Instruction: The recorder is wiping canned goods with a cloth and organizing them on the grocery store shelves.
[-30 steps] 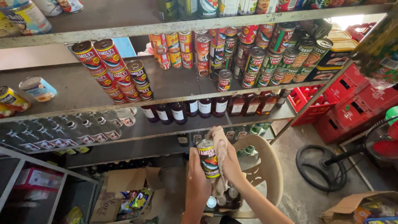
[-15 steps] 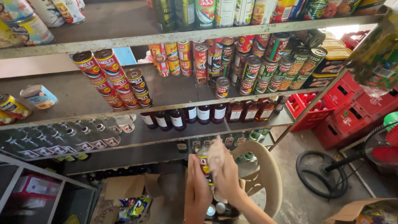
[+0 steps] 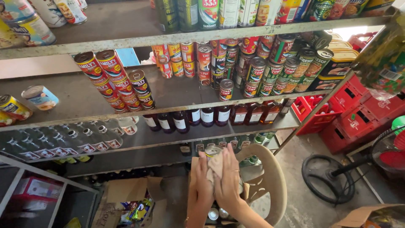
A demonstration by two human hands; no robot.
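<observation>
Head view: both hands, left hand (image 3: 201, 179) and right hand (image 3: 230, 179), are now clasping the cylindrical metal tin can (image 3: 213, 151) lower, its label newly covered by a beige cloth (image 3: 217, 166).

Metal shelf rack (image 3: 177, 107), multiple tiers, spans the frame from left to upper right; concrete floor (image 3: 303, 202) below.

Top tier: large tins (image 3: 25, 25) upper left, row of upright cans (image 3: 228, 12) upper centre. Second tier: red-label cans (image 3: 112, 80) lying stacked left of centre, two cans on their sides (image 3: 25, 101) far left, dense stacked cans (image 3: 257, 63) centre-right. Third tier: clear bottles (image 3: 63, 141) lying left, dark bottles (image 3: 211, 116) upright centre. On the floor: beige plastic chair (image 3: 270, 181) bottom centre, red crates (image 3: 350, 114) right, fan base (image 3: 327, 177), cardboard boxes (image 3: 126, 198) bottom left.
</observation>
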